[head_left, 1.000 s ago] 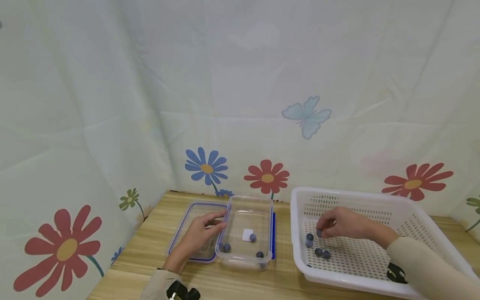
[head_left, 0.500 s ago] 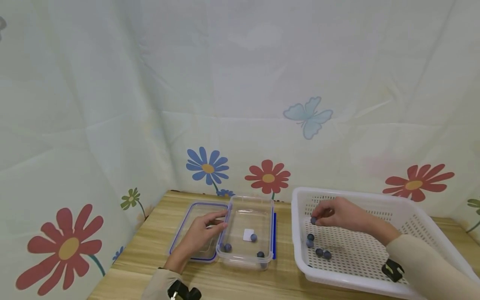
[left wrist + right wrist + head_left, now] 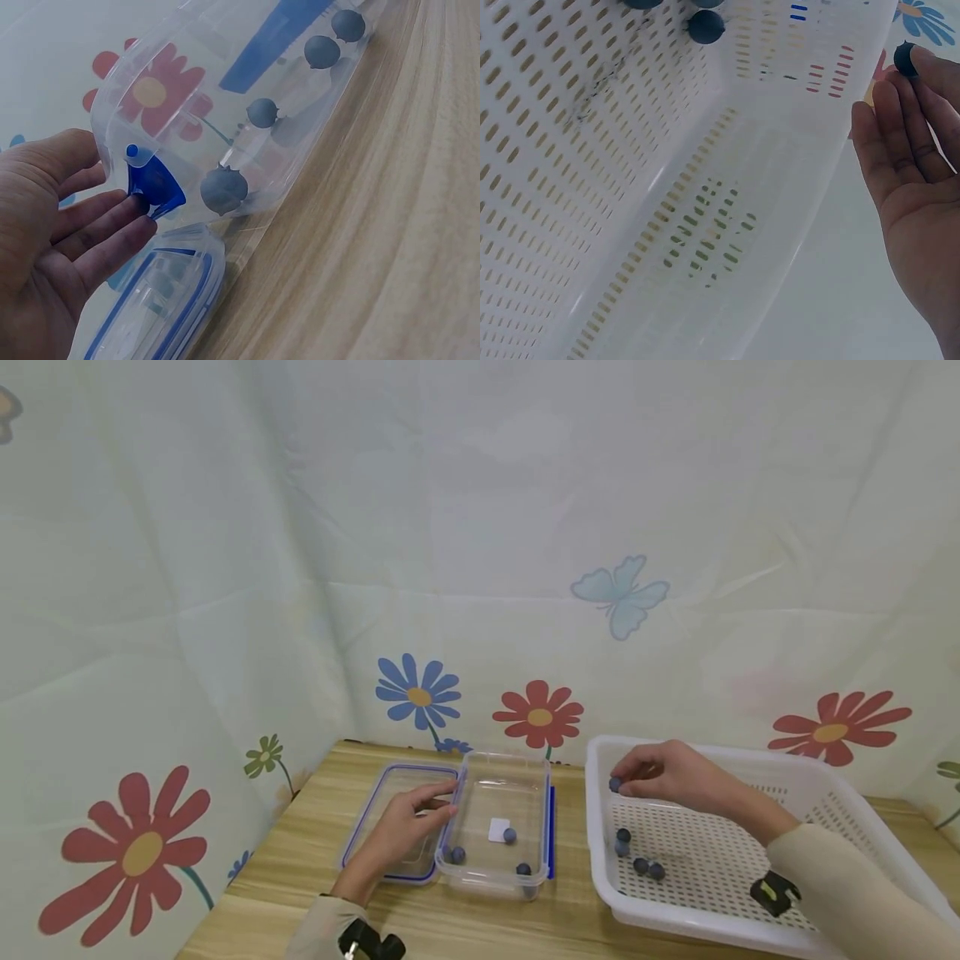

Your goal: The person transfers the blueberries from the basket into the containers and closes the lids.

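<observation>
My right hand [image 3: 671,774] pinches a blueberry [image 3: 615,784] between thumb and fingertips, over the left side of a white perforated basket [image 3: 705,928]. In the right wrist view that berry [image 3: 906,59] sits at the fingertips, level with the basket's rim. Several other blueberries [image 3: 656,871] lie on the basket floor at its left. My left hand [image 3: 408,822] has its fingers extended against the left side of a clear plastic container [image 3: 487,777]. In the left wrist view, its fingertips touch the container's blue latch [image 3: 155,182]. Several blueberries [image 3: 224,189] rest inside the container.
A clear lid with a blue seal [image 3: 375,797] lies left of the container, partly under my left hand. Another blue latch [image 3: 551,831] hangs along the container's right side. A flower-printed curtain [image 3: 480,568] stands behind the wooden table [image 3: 277,877].
My right hand has risen from the basket floor and moved back and left, carrying the pinched blueberry. My left hand has stayed at the container.
</observation>
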Available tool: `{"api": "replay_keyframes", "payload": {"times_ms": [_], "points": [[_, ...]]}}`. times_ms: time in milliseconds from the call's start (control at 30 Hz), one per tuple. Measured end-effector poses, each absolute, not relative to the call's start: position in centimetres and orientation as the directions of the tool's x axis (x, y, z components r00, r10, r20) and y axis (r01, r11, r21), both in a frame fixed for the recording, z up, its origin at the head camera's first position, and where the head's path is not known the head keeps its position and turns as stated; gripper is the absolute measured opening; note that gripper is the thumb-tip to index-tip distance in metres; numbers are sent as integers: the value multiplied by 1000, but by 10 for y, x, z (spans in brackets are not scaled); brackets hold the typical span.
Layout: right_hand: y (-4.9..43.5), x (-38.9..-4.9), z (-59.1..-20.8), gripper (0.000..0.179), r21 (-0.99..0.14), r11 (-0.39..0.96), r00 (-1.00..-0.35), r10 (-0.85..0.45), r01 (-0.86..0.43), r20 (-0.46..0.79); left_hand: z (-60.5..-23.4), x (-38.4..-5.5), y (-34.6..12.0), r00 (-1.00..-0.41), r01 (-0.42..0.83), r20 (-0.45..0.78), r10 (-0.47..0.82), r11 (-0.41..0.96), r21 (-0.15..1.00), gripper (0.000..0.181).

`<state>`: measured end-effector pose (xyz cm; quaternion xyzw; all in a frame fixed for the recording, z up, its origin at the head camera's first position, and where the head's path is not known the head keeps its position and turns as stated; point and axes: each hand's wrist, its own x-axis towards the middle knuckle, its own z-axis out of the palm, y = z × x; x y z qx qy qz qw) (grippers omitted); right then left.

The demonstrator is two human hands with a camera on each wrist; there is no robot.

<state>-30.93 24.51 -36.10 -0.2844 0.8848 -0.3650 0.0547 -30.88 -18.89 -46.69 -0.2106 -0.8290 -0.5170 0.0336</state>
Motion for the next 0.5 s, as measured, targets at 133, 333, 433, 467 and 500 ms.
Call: {"api": "replay_keyframes", "payload": {"times_ms": [133,333,433,467,500], "points": [[239,-309,-357,22,-675,571,-835,-537,-467,124,-467,-309,-188,-907,391,278,318,385,836,46],[227,-310,-355,20,-694,535,-825,-544,-482,154,-467,-308,-188,-904,398,283,320,389,831,46],[221,-311,-355,19,-699,526,-823,-546,-485,160,-468,-309,-188,-906,394,280,319,388,833,46],[219,-312,-355,19,-699,525,-822,-546,-486,161,-468,-309,-188,-906,392,278,318,388,834,46],[217,-312,-355,19,-700,523,-821,-547,-486,162,-468,-309,-188,-907,392,278,317,389,834,46]]}}
